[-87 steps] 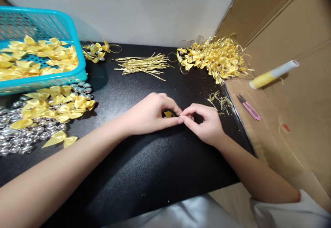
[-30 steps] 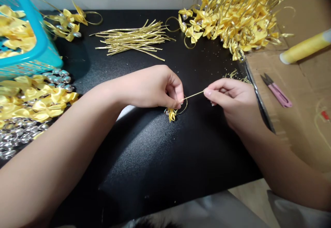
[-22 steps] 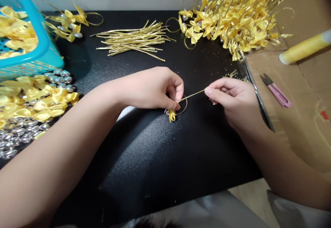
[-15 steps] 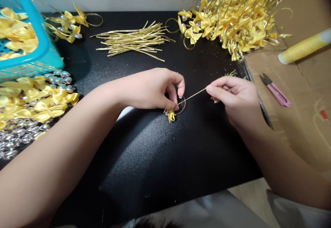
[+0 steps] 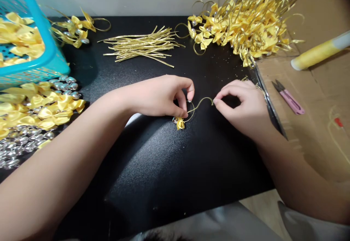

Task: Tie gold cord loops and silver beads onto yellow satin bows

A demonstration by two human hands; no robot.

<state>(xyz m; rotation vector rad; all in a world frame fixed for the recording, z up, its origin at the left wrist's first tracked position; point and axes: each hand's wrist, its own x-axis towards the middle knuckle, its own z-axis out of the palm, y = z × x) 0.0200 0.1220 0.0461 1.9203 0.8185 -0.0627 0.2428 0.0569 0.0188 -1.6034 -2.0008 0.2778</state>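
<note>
My left hand (image 5: 166,97) pinches a small yellow ribbon bow (image 5: 180,123) with a silver bead beside it, low over the black table. A thin gold cord (image 5: 201,100) makes a loop by these fingertips, and its loose length arches slackly to the right. At the end of that cord are the pressed-together thumb and forefinger of my right hand (image 5: 240,100); the exact grip is small and hard to see. The bow is partly covered by my left fingers.
Cut gold cords (image 5: 142,46) lie in a bundle at the back. Finished bow pieces (image 5: 240,26) are heaped back right. A turquoise basket (image 5: 51,58), yellow bows (image 5: 51,113) and silver beads (image 5: 22,142) fill the left. Pink thread snips (image 5: 290,98) and a yellow roll (image 5: 319,51) lie on cardboard at right.
My right hand has come a little left, toward the bow. The cord between the hands, taut before, is now slack and curved. My left hand keeps its pinch.
</note>
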